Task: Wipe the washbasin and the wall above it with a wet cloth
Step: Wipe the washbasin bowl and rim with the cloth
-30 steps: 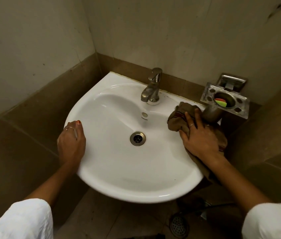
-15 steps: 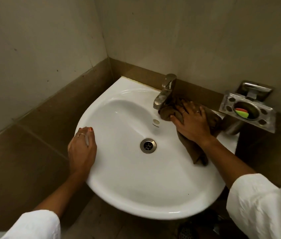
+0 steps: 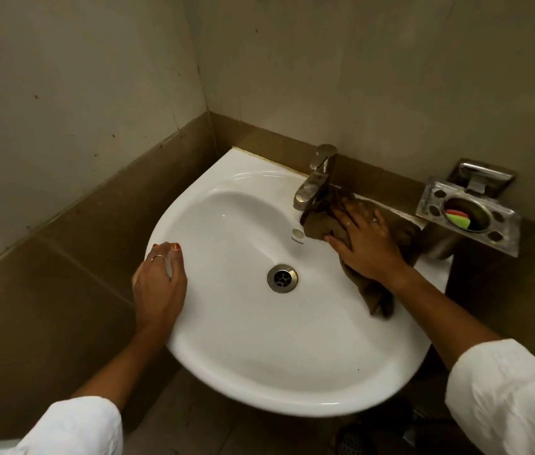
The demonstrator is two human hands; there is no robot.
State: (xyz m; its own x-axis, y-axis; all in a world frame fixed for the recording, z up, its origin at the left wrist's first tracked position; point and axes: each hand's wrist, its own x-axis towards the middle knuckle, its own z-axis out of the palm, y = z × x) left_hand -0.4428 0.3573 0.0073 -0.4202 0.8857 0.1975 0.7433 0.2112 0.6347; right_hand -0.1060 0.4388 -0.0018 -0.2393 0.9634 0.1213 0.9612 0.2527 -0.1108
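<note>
A white corner washbasin (image 3: 259,349) sits below pale walls (image 3: 374,70) edged with a brown tile band. My right hand (image 3: 366,243) lies flat with spread fingers on a brown cloth (image 3: 320,224), pressing it against the basin's back rim just right of the metal tap (image 3: 317,178). The cloth's tail (image 3: 379,300) hangs down into the bowl. My left hand (image 3: 159,287) rests on the basin's left rim, fingers curved over the edge. The drain (image 3: 282,278) sits in the middle of the bowl.
A metal soap holder (image 3: 468,213) with a red and green soap juts from the wall right of the basin, close to my right hand. A floor drain (image 3: 354,443) shows below the basin.
My right hand has slid the cloth left along the back rim, from beside the soap holder to the base of the tap. My left hand has stayed on the left rim.
</note>
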